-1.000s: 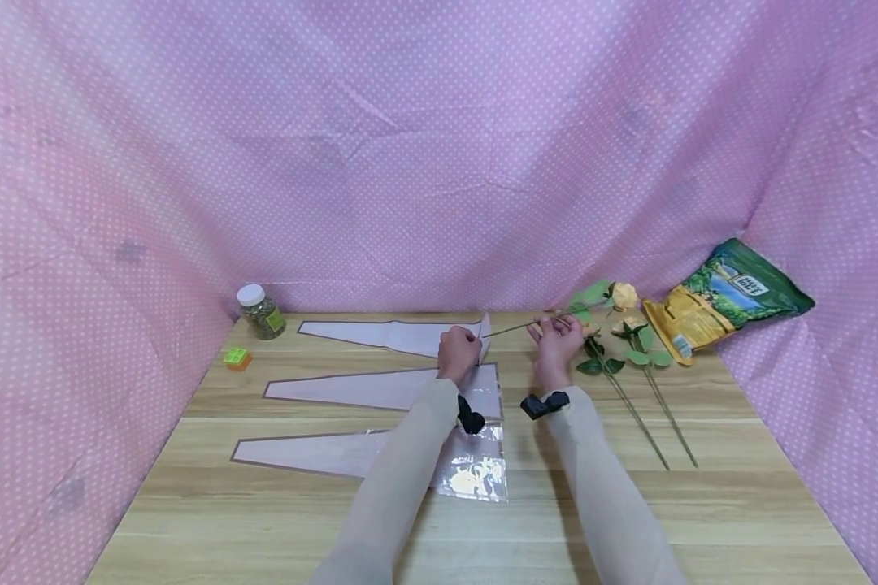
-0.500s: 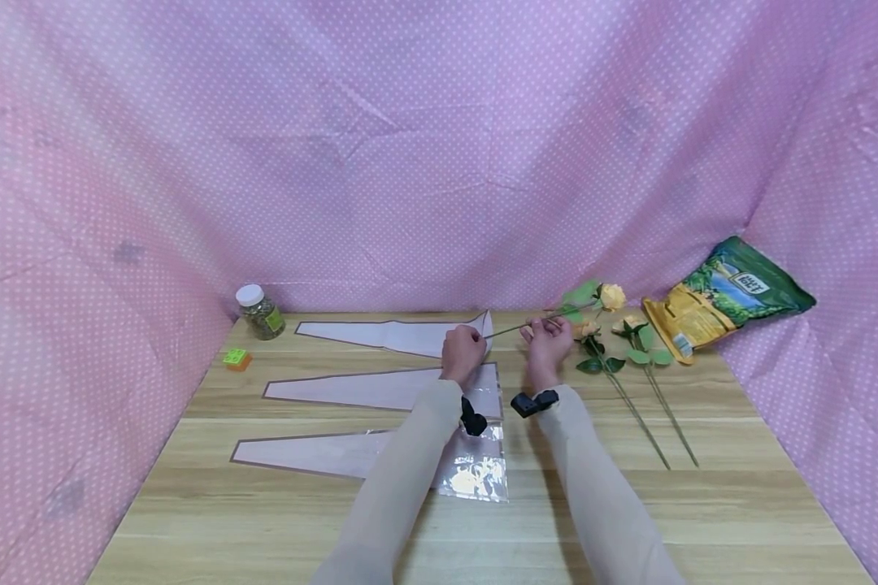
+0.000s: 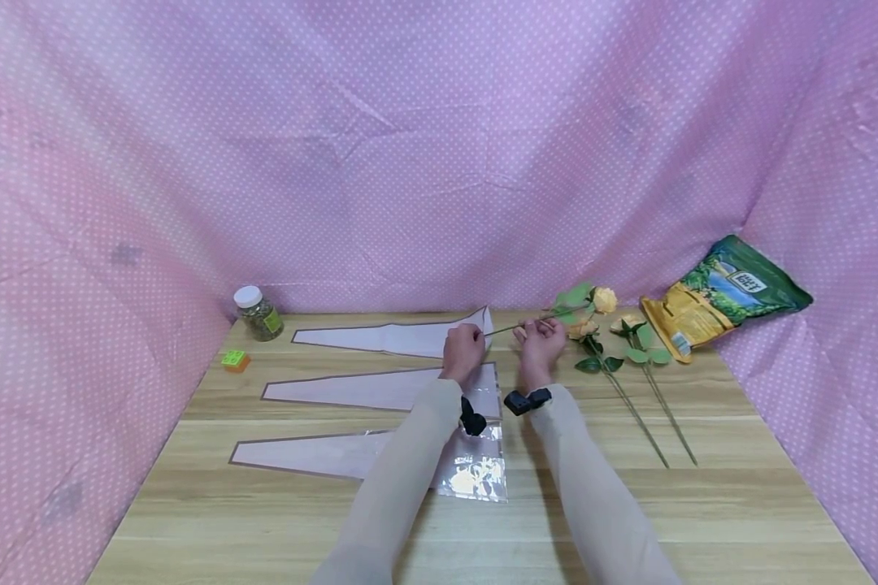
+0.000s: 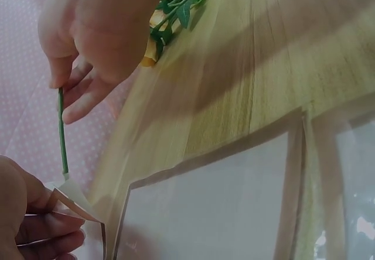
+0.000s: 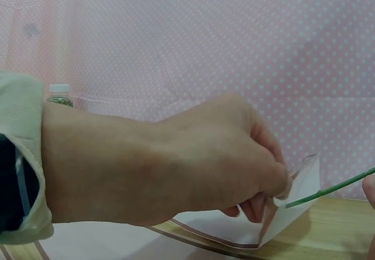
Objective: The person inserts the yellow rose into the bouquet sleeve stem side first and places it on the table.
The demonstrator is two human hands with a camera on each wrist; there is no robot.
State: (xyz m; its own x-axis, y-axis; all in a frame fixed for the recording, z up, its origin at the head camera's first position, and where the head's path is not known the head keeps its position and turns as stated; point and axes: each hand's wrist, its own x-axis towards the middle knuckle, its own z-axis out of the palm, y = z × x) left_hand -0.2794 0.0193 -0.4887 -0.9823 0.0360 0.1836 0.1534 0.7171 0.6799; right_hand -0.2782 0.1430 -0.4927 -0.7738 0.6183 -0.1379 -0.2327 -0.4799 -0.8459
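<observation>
A long tapered flower sleeve [image 3: 366, 335], white with a dark border, lies at the table's back edge. My left hand [image 3: 463, 351] pinches its wide end, lifting the lip so the mouth gapes in the right wrist view. In my right hand [image 3: 544, 345] is the green stem of an artificial rose [image 3: 604, 300], slanting toward the sleeve. The stem [image 4: 62, 137] has its lower end at the raised sleeve mouth [image 5: 302, 187]. The yellow bloom and leaves stick out to the right beyond that hand.
Two more tapered sleeves, a middle one [image 3: 351, 388] and a front one [image 3: 300, 453], lie nearer me. Right of the hands are two roses, one [image 3: 615, 382] beside another [image 3: 658, 394]. A green-yellow bag [image 3: 728, 296], lidded jar [image 3: 260, 313] and small toy block [image 3: 236, 361] stand farther out.
My right hand has moved left with the rose, bringing the bloom left as well. My left hand stays at the sleeve's mouth, whose lip stands slightly higher.
</observation>
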